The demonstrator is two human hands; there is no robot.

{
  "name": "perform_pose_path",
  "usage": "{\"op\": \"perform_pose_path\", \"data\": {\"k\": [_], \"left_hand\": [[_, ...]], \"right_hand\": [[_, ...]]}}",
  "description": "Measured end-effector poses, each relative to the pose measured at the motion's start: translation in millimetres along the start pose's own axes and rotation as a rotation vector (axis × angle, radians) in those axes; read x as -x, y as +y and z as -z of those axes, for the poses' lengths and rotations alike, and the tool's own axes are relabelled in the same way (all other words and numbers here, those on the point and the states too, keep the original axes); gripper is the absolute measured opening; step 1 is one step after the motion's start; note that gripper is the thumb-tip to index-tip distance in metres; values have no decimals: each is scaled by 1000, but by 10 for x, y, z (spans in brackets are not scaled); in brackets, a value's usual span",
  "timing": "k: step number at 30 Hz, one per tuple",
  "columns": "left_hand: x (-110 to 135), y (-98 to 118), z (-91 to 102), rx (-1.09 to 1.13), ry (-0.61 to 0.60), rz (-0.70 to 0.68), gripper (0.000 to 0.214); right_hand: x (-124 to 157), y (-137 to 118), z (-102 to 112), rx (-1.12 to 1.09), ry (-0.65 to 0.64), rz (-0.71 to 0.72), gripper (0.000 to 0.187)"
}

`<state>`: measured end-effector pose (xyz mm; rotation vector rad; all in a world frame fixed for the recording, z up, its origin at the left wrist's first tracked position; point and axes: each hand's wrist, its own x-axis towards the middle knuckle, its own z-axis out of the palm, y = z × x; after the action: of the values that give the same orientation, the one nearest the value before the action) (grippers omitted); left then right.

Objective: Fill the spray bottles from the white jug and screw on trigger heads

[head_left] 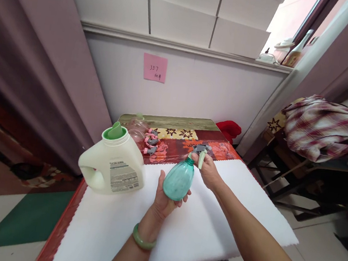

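In my left hand (165, 197) rests a translucent teal spray bottle (179, 181), tilted with its neck up and to the right. The fingers wrap under and behind its rounded body. My right hand (206, 168) pinches a grey and pale green spray trigger head (201, 151) at the bottle's neck. Whether the head is screwed on or only touching the neck, I cannot tell. To the left stands a large cream detergent jug (129, 159) with a green spout in its open mouth.
Several pink and grey spray heads (151, 141) lie behind, beside clear pinkish bottles (137, 130). A white mat (213, 220) covers the near table. A pink note (155, 68) is on the wall. Plaid cloth (329, 128) hangs over furniture at right.
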<state>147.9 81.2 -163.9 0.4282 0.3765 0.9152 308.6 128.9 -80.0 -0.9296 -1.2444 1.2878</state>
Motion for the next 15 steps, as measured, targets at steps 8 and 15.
{"op": "perform_pose_path", "data": {"k": [8, 15], "left_hand": [[19, 34, -2, 35, -54, 35, 102], [19, 20, 27, 48, -101, 52, 100]], "right_hand": [[13, -8, -73, -44, -20, 20, 42], [64, -68, -91, 99, -49, 129, 42]]}}
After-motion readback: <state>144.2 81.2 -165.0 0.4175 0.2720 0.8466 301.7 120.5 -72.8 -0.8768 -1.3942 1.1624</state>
